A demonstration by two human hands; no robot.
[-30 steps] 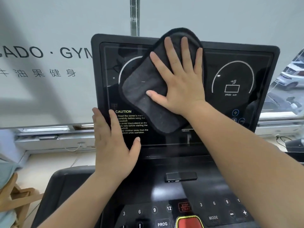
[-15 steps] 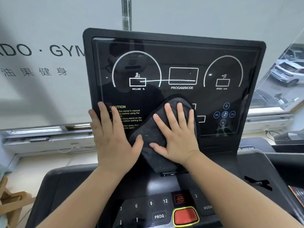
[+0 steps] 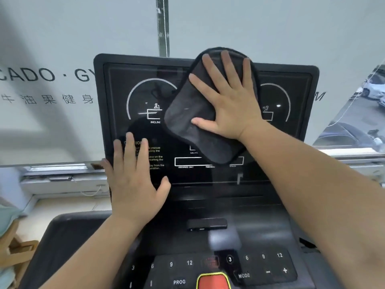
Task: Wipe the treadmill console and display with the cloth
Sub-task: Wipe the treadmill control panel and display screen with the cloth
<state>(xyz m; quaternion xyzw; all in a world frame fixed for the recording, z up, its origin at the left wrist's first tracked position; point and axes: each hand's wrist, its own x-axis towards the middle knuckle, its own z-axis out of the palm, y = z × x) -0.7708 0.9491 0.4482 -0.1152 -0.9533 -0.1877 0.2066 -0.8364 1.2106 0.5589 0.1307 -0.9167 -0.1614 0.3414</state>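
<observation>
The black treadmill display stands upright in front of me, with white gauge outlines and a caution text. A dark grey cloth lies flat against its upper middle, its top edge reaching over the display's rim. My right hand presses the cloth onto the glass with straight, spread fingers. My left hand rests flat on the display's lower left corner, covering part of the caution text. Below lies the console with number keys, PROG and MODE buttons.
A red stop button with a yellow rim sits at the console's front edge. A small black slot lies mid-console. Behind the display is a frosted window with lettering, and parked cars show at the right.
My right hand slid the cloth down from the top middle to the display's lower edge, then back up to the top. My left hand stayed on the lower left corner.
</observation>
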